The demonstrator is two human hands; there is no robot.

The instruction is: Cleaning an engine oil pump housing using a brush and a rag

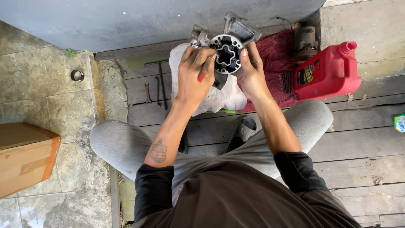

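I hold a grey metal engine part (228, 42) with a round toothed opening up in front of me, over a white cloth (223, 98). My left hand (193, 76) grips its left side and also pinches a thin tool with a red tip (203, 71) against it. My right hand (252, 69) clasps the part's right side, thumb by the opening's rim.
A red plastic jug (329, 71) lies on a red cloth (274, 55) at the right, beside a dirty cylindrical part (304, 42). Wrenches and a rod (155, 88) lie on the wooden planks. A metal ring (77, 75) and a cardboard box (25, 156) sit at left on tiles.
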